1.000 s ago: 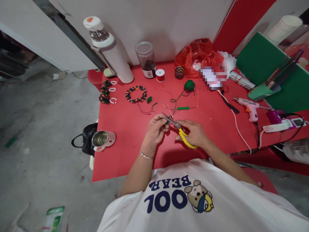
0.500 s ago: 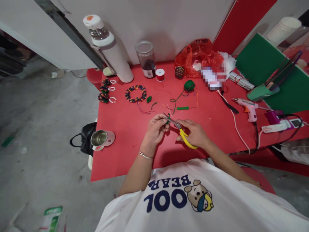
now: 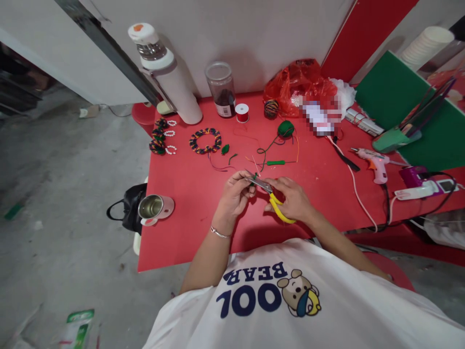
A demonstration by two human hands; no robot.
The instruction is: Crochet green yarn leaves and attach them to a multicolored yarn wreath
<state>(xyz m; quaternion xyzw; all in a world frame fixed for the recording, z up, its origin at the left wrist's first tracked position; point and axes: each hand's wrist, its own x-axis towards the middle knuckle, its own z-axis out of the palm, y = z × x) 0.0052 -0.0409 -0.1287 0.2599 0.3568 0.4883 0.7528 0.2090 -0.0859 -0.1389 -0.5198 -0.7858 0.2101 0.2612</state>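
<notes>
Over the red table, my left hand (image 3: 237,193) pinches a small dark green yarn piece (image 3: 254,180), mostly hidden by the fingers. Yellow-handled scissors (image 3: 278,208) are in my right hand (image 3: 292,198), their blades lying across the green piece at my left fingertips. Just beyond the hands are a green-handled crochet hook (image 3: 276,163), a short green yarn scrap (image 3: 233,158) and a small green knitted piece (image 3: 225,149). A green yarn ball (image 3: 286,128) trails its strand toward my hands. Further left lies a multicoloured crocheted ring (image 3: 205,141).
A metal cup (image 3: 156,208) stands at the table's left edge. Along the back are a tall white flask (image 3: 176,87), a jar (image 3: 220,89), a red thread spool (image 3: 241,113) and a red plastic bag (image 3: 298,85). A pink glue gun (image 3: 374,162) and cables lie right.
The scissor blades have closed slightly and the handles have drawn a little nearer each other. Both hands stay in nearly the same place; the view has shifted slightly.
</notes>
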